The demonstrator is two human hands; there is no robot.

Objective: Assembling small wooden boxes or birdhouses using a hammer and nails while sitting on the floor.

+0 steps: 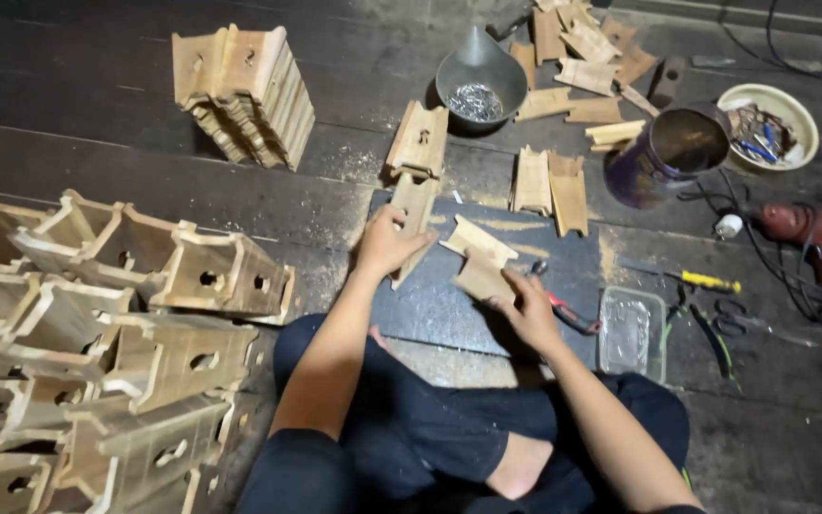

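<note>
Sitting cross-legged on a dark plank floor, the person is working over a dark board lying flat in front of the knees. The left hand is closing its fingers around the lower part of a long notched wooden piece, which is standing tilted on the board's far edge and sticking up past the fingertips. The right hand is pinching the near edge of a flat cut wooden piece, which is lying just beyond that hand and slightly left of it, above the board. A red-handled tool is resting just right of the right hand, beside a clear plastic tray. More wooden pieces are lying beyond the board, near a metal bowl of nails and a dark can. Assembled wooden boxes are piling up on the left, and a red drill is lying at far right.
</note>
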